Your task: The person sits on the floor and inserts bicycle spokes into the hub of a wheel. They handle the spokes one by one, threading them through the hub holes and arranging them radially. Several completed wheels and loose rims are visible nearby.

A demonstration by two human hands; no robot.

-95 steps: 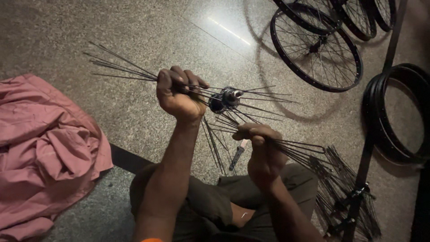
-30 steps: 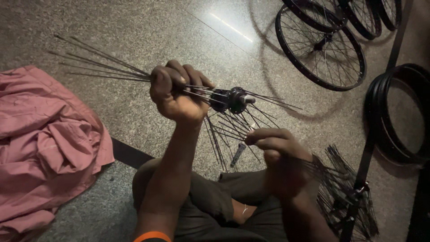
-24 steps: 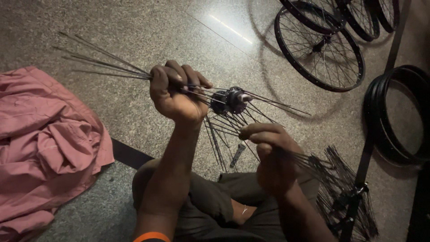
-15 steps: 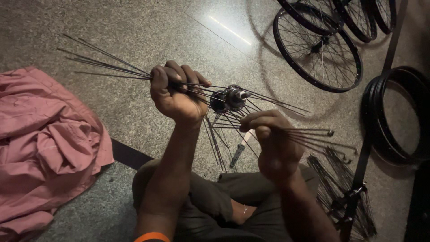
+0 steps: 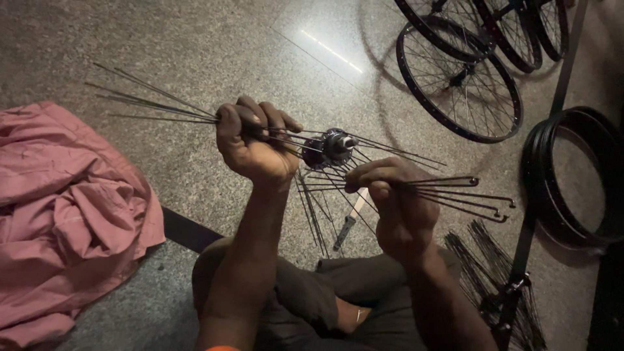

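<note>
— What are the hands doing?

— The left hand (image 5: 255, 146) is fisted round a fan of spokes (image 5: 156, 104) just left of the hub (image 5: 338, 144), likely to keep them bunched clear. The right hand (image 5: 398, 205), just below and right of the hub, pinches a few loose spokes (image 5: 455, 192) whose bent heads point away from it.

— And around the hub?

— Speckled stone floor (image 5: 195, 39); pink cloth (image 5: 71, 214) well left, built wheels (image 5: 461, 81) up right, bare rims (image 5: 572, 175) right, a small tool (image 5: 348, 224) just below.
</note>
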